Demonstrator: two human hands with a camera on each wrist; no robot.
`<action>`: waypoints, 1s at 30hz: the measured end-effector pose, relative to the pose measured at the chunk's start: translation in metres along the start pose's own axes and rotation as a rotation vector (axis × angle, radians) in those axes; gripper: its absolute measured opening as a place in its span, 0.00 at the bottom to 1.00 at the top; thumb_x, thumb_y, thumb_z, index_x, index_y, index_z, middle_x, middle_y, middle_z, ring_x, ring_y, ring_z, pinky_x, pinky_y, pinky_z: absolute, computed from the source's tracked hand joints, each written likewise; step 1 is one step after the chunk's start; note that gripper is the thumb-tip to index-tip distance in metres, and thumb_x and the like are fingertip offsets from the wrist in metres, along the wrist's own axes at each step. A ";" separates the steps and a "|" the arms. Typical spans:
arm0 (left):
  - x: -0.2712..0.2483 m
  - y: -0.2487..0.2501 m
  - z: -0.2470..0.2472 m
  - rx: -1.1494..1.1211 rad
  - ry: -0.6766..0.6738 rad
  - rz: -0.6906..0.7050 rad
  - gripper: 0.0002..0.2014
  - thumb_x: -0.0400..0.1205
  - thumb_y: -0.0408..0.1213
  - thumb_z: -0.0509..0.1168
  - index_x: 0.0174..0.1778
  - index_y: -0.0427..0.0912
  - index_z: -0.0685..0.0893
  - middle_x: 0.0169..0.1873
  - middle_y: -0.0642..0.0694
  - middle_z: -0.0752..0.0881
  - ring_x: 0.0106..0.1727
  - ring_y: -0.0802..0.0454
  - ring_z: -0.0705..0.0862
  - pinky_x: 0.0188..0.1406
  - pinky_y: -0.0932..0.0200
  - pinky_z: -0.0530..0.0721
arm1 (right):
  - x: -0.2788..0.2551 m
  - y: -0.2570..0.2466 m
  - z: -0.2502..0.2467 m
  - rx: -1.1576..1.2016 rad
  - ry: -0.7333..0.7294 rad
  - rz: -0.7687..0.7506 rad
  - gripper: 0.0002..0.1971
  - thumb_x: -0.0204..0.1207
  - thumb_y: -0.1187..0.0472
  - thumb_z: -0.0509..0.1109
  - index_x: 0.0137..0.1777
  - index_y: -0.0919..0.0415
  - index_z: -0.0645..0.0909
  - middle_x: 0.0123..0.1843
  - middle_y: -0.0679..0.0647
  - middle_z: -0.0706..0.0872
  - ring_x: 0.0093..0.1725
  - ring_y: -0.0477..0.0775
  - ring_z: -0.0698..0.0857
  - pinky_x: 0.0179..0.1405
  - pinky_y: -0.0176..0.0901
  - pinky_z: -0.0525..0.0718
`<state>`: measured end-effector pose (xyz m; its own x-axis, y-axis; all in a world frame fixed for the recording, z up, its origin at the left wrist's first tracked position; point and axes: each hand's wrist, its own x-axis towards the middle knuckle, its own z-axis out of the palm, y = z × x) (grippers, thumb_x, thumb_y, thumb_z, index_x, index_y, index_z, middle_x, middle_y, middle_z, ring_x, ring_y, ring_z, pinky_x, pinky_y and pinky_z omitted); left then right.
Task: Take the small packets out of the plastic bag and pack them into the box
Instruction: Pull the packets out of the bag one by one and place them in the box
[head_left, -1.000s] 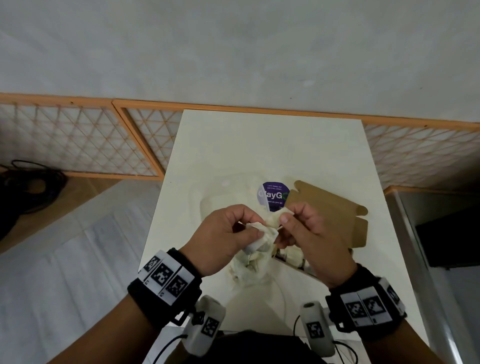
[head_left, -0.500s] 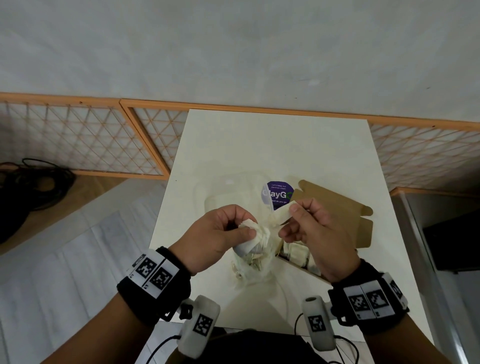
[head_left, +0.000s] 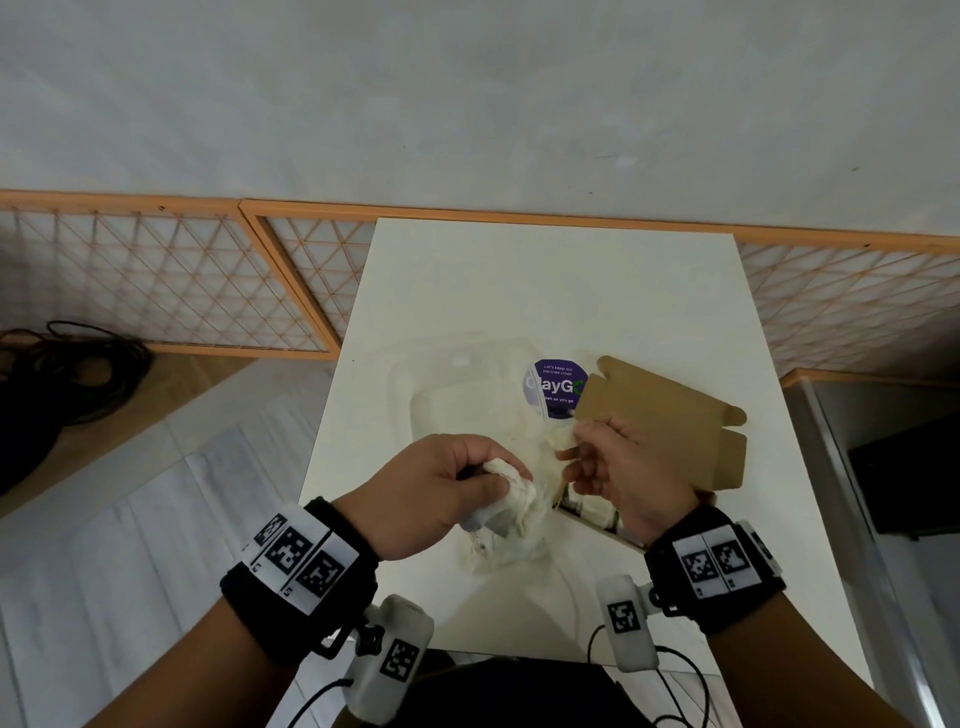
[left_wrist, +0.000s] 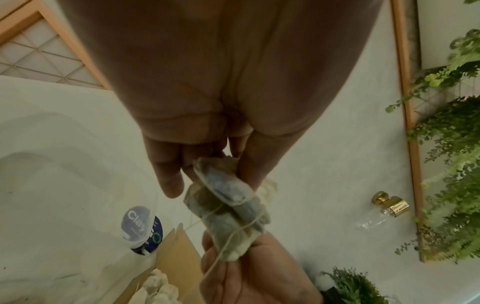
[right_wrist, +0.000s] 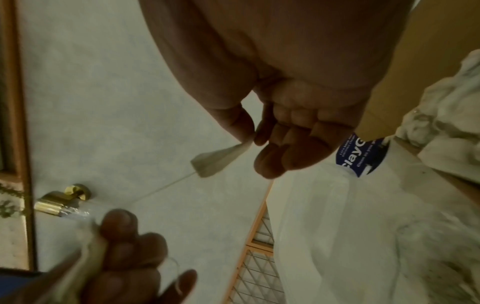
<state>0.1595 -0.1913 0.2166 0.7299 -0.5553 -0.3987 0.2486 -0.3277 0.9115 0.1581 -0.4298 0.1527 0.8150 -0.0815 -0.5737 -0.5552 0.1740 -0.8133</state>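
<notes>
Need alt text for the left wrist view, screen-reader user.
Left hand pinches a clump of small string-wrapped packets, with the right hand just below it. Beyond lie a clear plastic bag, its purple label, and an open cardboard box holding more packets.

The head camera looks forward and steeply down from above at the white worktop (head_left: 545, 291), with both wrists close at the bottom edge. The left wrist camera sits just behind the left hand (left_wrist: 207, 98), facing along its fingers. The right wrist camera does the same behind the right hand (right_wrist: 285, 82). All three views share the purple round label (head_left: 555, 385).
</notes>
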 end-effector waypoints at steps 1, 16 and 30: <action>0.001 0.001 -0.001 0.001 0.022 0.004 0.10 0.89 0.28 0.64 0.58 0.39 0.91 0.40 0.46 0.93 0.45 0.50 0.92 0.46 0.55 0.85 | 0.002 0.004 -0.001 -0.057 -0.005 0.011 0.05 0.89 0.61 0.66 0.49 0.58 0.79 0.46 0.60 0.92 0.35 0.53 0.88 0.35 0.45 0.84; -0.012 0.005 -0.034 -0.089 0.056 0.064 0.11 0.82 0.38 0.68 0.55 0.39 0.92 0.52 0.42 0.94 0.56 0.44 0.91 0.58 0.53 0.87 | -0.039 -0.011 0.050 -0.629 -0.453 -0.519 0.07 0.84 0.63 0.74 0.58 0.54 0.87 0.43 0.44 0.89 0.42 0.41 0.86 0.44 0.46 0.85; -0.019 0.004 -0.044 -0.208 0.148 0.097 0.08 0.82 0.36 0.68 0.46 0.41 0.92 0.55 0.43 0.92 0.54 0.43 0.91 0.60 0.47 0.88 | -0.031 -0.006 0.033 -0.295 -0.367 -0.454 0.05 0.82 0.62 0.78 0.55 0.57 0.89 0.41 0.54 0.92 0.40 0.52 0.89 0.44 0.42 0.87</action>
<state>0.1750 -0.1486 0.2319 0.8380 -0.4536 -0.3034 0.2874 -0.1058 0.9519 0.1417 -0.3962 0.1789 0.9539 0.2661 -0.1388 -0.1216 -0.0799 -0.9894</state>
